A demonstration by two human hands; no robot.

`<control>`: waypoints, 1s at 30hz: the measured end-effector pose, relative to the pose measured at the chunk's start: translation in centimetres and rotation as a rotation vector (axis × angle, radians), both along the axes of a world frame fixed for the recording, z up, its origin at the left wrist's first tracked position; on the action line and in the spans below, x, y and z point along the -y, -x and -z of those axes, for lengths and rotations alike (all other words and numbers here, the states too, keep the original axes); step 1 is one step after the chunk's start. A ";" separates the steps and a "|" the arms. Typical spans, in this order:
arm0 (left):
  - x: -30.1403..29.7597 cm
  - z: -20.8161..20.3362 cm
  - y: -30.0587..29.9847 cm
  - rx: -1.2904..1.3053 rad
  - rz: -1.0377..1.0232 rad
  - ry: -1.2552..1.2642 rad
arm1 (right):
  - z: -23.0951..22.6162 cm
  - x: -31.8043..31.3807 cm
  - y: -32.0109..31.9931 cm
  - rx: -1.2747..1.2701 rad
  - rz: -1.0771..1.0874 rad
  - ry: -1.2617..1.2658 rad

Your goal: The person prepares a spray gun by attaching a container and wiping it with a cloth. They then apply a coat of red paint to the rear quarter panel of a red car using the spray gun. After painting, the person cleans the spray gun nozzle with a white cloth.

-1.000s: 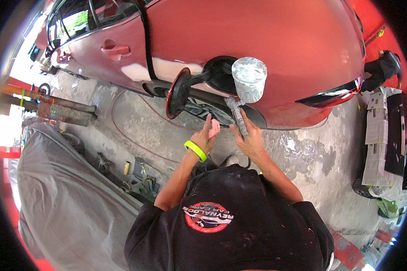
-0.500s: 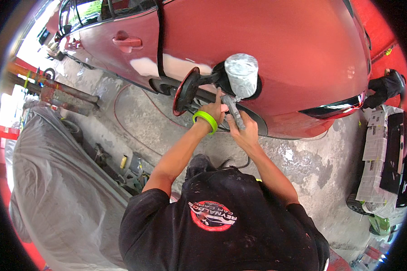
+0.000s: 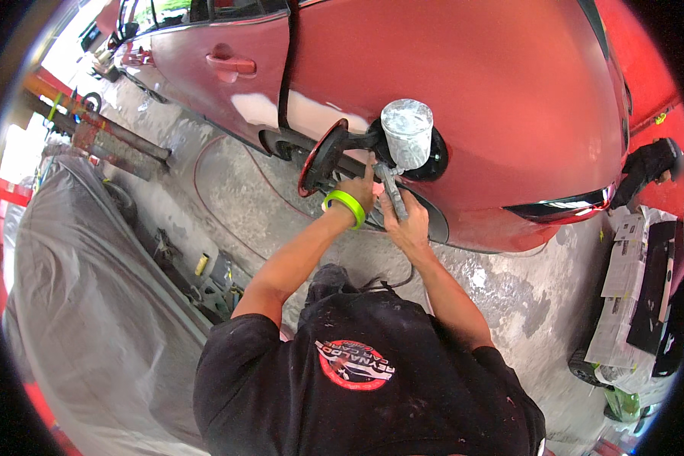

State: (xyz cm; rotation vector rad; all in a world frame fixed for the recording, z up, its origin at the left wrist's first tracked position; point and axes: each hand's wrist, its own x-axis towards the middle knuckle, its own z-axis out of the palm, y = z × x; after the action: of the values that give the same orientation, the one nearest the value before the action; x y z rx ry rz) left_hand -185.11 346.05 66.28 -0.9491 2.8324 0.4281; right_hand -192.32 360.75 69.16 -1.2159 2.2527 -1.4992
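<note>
A paint spray gun [image 3: 388, 185] with a whitish, paint-smeared cup [image 3: 407, 135] on top is held in front of the car. My right hand [image 3: 407, 222] is wrapped round its grey handle. Just left of the gun is my left hand [image 3: 355, 191], a bright green band on the wrist. Its index finger stretches up beside the front of the gun; the other fingers are partly hidden, and whether it touches the gun is unclear. Left of the cup, the fuel flap [image 3: 323, 158] stands swung out from the red car [image 3: 463, 83]. The cup partly covers the dark fuel recess [image 3: 436, 159].
Pale patches [image 3: 311, 114] mark the car's side. A thin hose [image 3: 260, 178] lies on the concrete floor [image 3: 228, 190]. At left are a grey cover [image 3: 106, 319] and a metal post [image 3: 121, 148]. Papered parts [image 3: 623, 281] stand at right, with another person's dark sleeve [image 3: 646, 173] beyond.
The view has shifted slightly, so the car sits a little lower and further right. Both hands and the spray gun stay almost the same beside the fuel recess.
</note>
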 end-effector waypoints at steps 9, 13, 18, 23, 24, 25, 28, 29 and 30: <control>-0.5 1.0 0.1 -0.027 -0.020 -0.064 | 0.0 0.6 0.3 -0.011 -0.013 -0.010; -0.8 0.1 -0.5 0.036 -0.013 -0.062 | -0.3 0.6 0.1 -0.013 -0.006 -0.009; -0.9 2.2 -0.7 0.021 0.097 -0.033 | -0.4 0.4 0.2 0.013 -0.023 -0.051; -1.9 4.1 0.5 -0.082 0.048 -0.097 | -0.4 -0.9 0.4 -0.022 -0.017 -0.081; -2.1 4.7 0.7 -0.153 0.049 -0.092 | -0.3 -1.5 0.3 -0.032 -0.010 -0.092; -2.5 4.3 0.7 -0.156 0.067 -0.098 | 0.2 -2.3 0.4 -0.058 0.024 -0.103; -2.9 2.0 0.3 -0.148 0.085 -0.139 | 1.6 -4.3 -0.1 -0.072 0.106 -0.134; -2.8 2.2 0.3 -0.151 0.085 -0.129 | 1.7 -4.6 -0.4 -0.053 0.116 -0.170; -2.7 2.5 0.4 -0.155 0.088 -0.121 | 1.8 -4.9 -0.6 -0.034 0.127 -0.206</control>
State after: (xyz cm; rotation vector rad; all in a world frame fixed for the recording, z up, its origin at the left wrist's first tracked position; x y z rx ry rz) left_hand -185.47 348.76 63.76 -0.7986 2.9309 0.6808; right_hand -191.75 365.66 67.37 -1.0646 2.4760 -1.2551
